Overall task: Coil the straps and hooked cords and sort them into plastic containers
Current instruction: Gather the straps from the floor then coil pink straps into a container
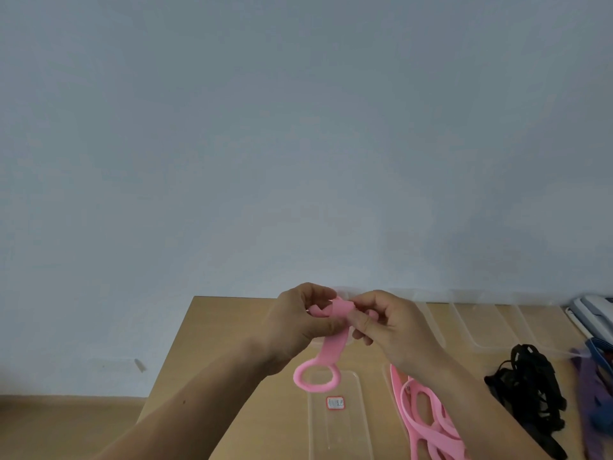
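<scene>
A pink strap with an oval ring end hangs in the air above the wooden table. My left hand and my right hand both pinch its upper end, which is partly rolled between the fingers. The ring dangles just over a clear plastic container that bears a small red-framed label. To the right of it, more pink straps lie in a heap, partly behind my right forearm.
A tangle of black cords lies on the table at the right, with purple and blue straps beyond it at the frame's edge. Further clear containers stand along the back by the wall. The table's left edge runs diagonally.
</scene>
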Demonstrator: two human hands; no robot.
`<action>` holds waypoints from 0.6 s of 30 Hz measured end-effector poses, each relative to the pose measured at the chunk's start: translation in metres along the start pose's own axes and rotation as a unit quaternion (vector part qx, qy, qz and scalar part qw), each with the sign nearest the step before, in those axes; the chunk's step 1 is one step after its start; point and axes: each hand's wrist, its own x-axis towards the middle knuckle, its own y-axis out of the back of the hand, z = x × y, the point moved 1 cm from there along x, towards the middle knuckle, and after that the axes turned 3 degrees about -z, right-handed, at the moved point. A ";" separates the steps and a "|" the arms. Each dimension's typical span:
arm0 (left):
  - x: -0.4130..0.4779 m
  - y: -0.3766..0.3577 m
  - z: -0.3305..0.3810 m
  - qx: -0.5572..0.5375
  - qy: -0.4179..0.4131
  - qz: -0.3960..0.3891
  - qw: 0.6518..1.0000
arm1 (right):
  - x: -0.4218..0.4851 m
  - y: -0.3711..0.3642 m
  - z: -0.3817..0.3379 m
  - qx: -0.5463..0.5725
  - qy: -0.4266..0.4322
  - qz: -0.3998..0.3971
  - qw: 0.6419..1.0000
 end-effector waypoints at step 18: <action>-0.002 0.006 0.012 -0.063 0.068 -0.126 0.988 | -0.004 -0.007 -0.008 -0.164 0.161 0.052 0.972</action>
